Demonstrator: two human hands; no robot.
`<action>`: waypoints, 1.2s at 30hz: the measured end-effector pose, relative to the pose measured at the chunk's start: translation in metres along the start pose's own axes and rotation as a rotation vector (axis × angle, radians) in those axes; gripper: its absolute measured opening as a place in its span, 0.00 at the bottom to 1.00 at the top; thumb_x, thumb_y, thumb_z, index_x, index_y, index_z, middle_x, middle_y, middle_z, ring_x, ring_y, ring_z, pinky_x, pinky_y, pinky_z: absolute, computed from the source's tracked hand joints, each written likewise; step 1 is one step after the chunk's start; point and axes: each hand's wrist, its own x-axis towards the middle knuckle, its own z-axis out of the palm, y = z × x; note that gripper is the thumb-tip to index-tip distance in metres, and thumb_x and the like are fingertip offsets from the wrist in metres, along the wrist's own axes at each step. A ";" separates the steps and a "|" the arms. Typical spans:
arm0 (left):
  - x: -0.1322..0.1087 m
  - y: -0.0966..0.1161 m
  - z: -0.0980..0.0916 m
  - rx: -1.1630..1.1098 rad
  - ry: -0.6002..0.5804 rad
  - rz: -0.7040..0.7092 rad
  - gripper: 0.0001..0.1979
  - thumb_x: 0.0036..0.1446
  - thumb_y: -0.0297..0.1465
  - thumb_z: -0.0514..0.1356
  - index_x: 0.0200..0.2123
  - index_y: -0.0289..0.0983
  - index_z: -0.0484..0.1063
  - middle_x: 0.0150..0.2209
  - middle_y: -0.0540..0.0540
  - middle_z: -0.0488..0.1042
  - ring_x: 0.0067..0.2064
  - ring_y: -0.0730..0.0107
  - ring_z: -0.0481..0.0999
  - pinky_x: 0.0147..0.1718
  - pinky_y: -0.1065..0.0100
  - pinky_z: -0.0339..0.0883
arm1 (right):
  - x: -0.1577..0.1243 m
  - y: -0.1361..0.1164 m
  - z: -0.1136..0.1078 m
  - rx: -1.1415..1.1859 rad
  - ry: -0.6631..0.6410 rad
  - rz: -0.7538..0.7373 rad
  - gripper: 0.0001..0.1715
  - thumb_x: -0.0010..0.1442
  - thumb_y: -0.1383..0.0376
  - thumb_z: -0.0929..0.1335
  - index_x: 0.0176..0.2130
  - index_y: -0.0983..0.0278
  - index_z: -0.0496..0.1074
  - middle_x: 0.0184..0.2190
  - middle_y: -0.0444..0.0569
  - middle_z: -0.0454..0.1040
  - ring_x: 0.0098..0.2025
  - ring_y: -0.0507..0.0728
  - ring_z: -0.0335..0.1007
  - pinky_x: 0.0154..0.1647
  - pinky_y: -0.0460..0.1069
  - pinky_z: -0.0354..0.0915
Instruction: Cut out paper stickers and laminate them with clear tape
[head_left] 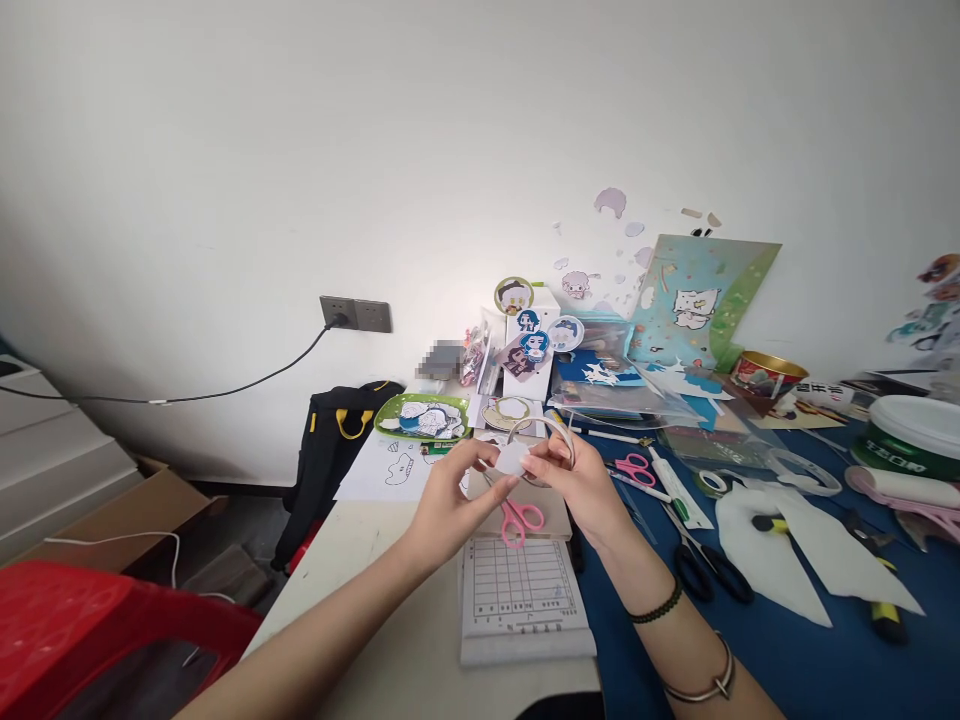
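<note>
Hiding most of the cutout (513, 459) behind fingertips, detail too small to read; loop (537, 428) behind the right fingers looking blurred. Pinching the cutout from both sides: left hand (448, 503) closing thumb and forefinger on its left edge, right hand (576, 486) gripping its right edge, palms facing inward. Hovering just above pink scissors (519, 519), notepad (517, 600) lying below the wrists, bare desk (360, 570) showing left of the left fingers.
</note>
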 end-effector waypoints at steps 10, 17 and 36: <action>0.006 -0.007 0.001 -0.502 -0.053 -0.303 0.11 0.52 0.36 0.63 0.24 0.36 0.69 0.43 0.41 0.75 0.43 0.61 0.74 0.40 0.62 0.68 | -0.004 -0.006 0.002 0.288 -0.286 0.166 0.20 0.56 0.53 0.62 0.22 0.62 0.53 0.18 0.37 0.54 0.15 0.46 0.45 0.18 0.45 0.45; 0.005 -0.009 0.002 -0.638 -0.094 -0.392 0.10 0.53 0.36 0.63 0.26 0.36 0.69 0.28 0.49 0.72 0.31 0.71 0.70 0.35 0.67 0.65 | 0.003 -0.002 0.001 0.321 -0.056 0.066 0.13 0.52 0.57 0.70 0.33 0.63 0.66 0.25 0.40 0.63 0.17 0.44 0.49 0.18 0.44 0.47; 0.011 -0.003 -0.010 -0.814 -0.011 -0.589 0.06 0.43 0.29 0.70 0.27 0.35 0.77 0.23 0.49 0.78 0.26 0.74 0.76 0.33 0.71 0.72 | -0.022 -0.001 0.013 -0.171 -0.192 -0.108 0.11 0.58 0.59 0.69 0.28 0.63 0.70 0.19 0.41 0.70 0.14 0.48 0.64 0.14 0.43 0.58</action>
